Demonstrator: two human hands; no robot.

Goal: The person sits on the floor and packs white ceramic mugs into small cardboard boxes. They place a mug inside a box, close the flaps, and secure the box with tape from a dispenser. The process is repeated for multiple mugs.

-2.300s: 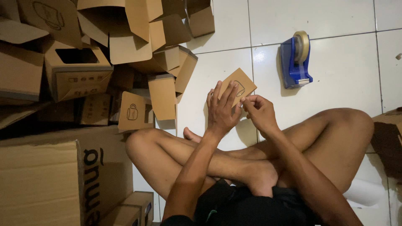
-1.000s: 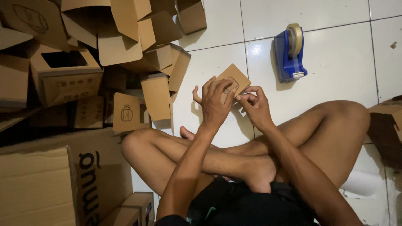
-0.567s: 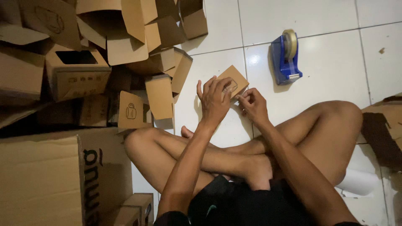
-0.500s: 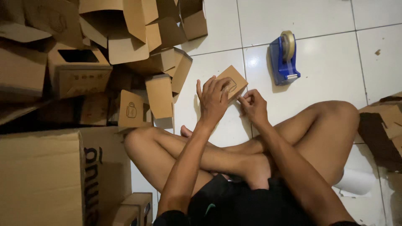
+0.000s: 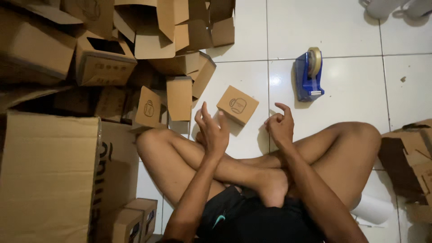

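A small closed cardboard box [image 5: 237, 104] with a mug drawing on its face is just beyond my hands, over the white tiled floor; neither hand touches it. My left hand [image 5: 212, 130] is raised with fingers spread, just below and left of the box. My right hand [image 5: 280, 127] hovers to the box's right, fingers loosely curled, holding nothing. I sit cross-legged on the floor, my knees to either side.
A heap of folded and open cardboard boxes [image 5: 112, 54] fills the left. A large carton [image 5: 47, 175] stands at my left knee. A blue tape dispenser [image 5: 309, 74] stands on the tiles ahead. More cardboard [image 5: 411, 155] lies at right, with a white roll [image 5: 371, 209].
Both hands were holding and pressing the small box; now they have let go of it and pulled back a little. The box is free of both hands.
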